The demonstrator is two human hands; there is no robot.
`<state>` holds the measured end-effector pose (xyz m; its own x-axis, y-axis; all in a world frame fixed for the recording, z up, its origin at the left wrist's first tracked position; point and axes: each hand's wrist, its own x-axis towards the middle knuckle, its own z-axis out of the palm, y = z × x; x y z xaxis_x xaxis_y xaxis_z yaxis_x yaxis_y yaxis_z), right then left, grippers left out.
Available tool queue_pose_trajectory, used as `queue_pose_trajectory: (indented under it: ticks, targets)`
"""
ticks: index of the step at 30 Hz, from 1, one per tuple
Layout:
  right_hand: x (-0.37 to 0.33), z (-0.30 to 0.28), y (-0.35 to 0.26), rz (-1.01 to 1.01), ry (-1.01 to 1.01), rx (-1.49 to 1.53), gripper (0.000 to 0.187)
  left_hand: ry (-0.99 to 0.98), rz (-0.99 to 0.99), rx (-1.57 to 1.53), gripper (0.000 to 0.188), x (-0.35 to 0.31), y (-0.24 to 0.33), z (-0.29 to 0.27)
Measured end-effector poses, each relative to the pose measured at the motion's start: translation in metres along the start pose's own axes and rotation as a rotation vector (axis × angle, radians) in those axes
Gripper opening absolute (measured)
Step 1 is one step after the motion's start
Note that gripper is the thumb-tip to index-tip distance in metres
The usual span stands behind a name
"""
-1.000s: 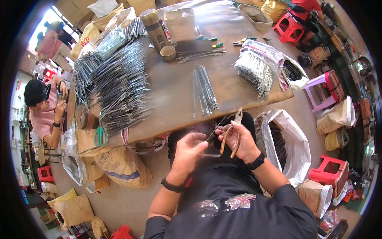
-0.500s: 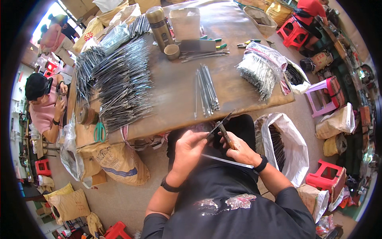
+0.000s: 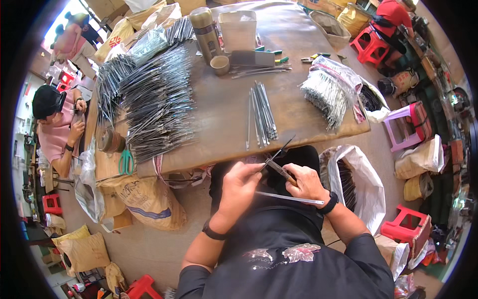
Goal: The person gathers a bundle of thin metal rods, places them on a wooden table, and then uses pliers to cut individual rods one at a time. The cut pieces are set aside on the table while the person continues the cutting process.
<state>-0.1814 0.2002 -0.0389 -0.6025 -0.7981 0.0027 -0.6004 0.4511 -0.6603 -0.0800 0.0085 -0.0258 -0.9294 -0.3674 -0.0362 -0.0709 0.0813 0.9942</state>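
Over my lap, just off the table's front edge, my left hand (image 3: 241, 185) is closed, pinching a thin dark metal strip (image 3: 284, 146) between thumb and fingers. My right hand (image 3: 306, 182) is wrapped around a pair of pliers (image 3: 282, 172). The jaws meet the dark strip right beside my left fingertips; how firmly they bite cannot be made out. A flat, bright metal strip (image 3: 294, 198) stretches from under my left hand to below my right wrist. Ahead on the table lies a small bundle of metal strips (image 3: 263, 112).
A large heap of strips (image 3: 157, 104) covers the left of the table (image 3: 219, 134). Beyond stand a thermos (image 3: 205, 37), a cup (image 3: 219, 65) and a clear bin (image 3: 238, 32). Light strips (image 3: 323, 97) lie at right. An open white sack (image 3: 366, 187) stands by my right knee. A co-worker (image 3: 55, 124) sits left.
My right hand has shifted slightly right, and the pliers lie at a flatter slant across the dark strip. My left hand keeps its pinch. The co-worker's hands at left have moved a little.
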Motion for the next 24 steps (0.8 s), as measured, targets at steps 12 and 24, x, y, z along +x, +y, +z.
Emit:
queue_pose_trajectory:
  ticks: [12, 24]
  targets:
    - [0.0036, 0.0067, -0.0055, -0.038, 0.049, 0.079, 0.042, 0.027, -0.027, -0.093, 0.019, 0.005, -0.0082, -0.0022]
    - [0.0013, 0.0083, -0.0065, -0.016, 0.094, 0.158, 0.031, 0.017, -0.044, -0.054, 0.02, 0.0013, 0.0002, -0.003]
